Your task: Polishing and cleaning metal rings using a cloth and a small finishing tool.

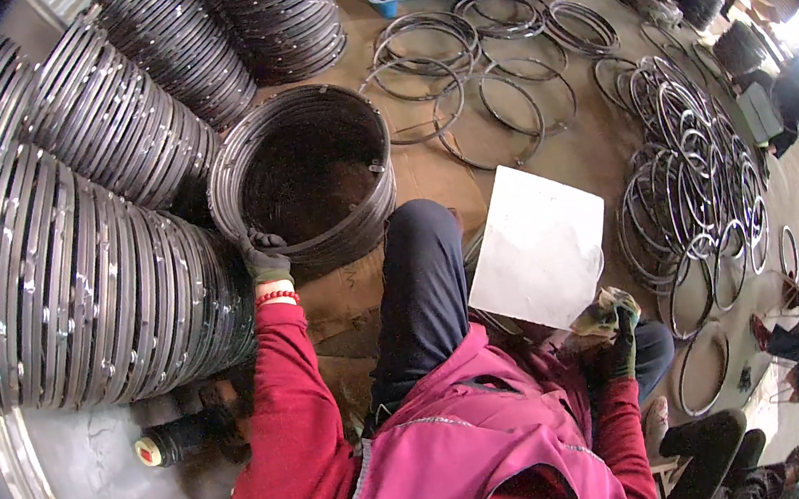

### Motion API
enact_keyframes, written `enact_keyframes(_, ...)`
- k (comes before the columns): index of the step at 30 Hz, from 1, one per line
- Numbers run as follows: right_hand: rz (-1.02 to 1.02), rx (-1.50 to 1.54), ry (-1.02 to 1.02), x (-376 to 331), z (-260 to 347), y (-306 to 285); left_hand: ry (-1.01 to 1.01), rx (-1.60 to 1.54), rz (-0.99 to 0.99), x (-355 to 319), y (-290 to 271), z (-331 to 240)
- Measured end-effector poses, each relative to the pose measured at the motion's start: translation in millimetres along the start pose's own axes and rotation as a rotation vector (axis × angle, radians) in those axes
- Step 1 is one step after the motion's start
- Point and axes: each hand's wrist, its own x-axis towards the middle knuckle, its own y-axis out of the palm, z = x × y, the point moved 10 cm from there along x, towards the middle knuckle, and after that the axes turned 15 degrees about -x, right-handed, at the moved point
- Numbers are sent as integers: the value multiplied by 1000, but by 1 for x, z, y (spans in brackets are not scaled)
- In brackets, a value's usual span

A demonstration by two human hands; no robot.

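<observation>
Several tall stacks of dark hoops (111, 277) lean along our left, and below them a black roll (187, 439) with a yellow-and-red end lies on the floor. Our gloved left hand (266, 255), above a red bead bracelet (278, 297), has its grip curled over the near left edge of a shorter hoop stack (348, 239); we cannot tell where the thumb sits. That stack lies just beyond this hand and to its right, on brown sheeting, its round mouth facing up and its axis roughly upright, a little tilted. The left hand is much the nearer one: our bent left knee (418, 277) and a white board (540, 246) come between the stack and our right hand (622, 326). That right grip, gloved too, pinches what looks like a crumpled beige rag (602, 312) by the board's lower right corner; we cannot tell whether the rag presses on it. Farther right we see a loose heap of thin rings (687, 171) on the floor, well apart from either hand.
</observation>
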Motion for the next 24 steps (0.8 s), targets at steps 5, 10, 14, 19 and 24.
enact_keyframes(5,-32,599,419,-14,-14,28,47,54,-76,-2,-8,-8)
enact_keyframes(10,152,626,221,-8,-17,25,216,669,-99,-9,1,-39)
enact_keyframes(14,99,501,245,27,-88,-10,716,1322,-10,-56,53,-70)
enact_keyframes(19,73,168,118,64,-97,-15,611,1623,759,-103,113,41)
enact_keyframes(24,-16,594,362,-16,-33,9,427,2293,1005,-104,90,125)
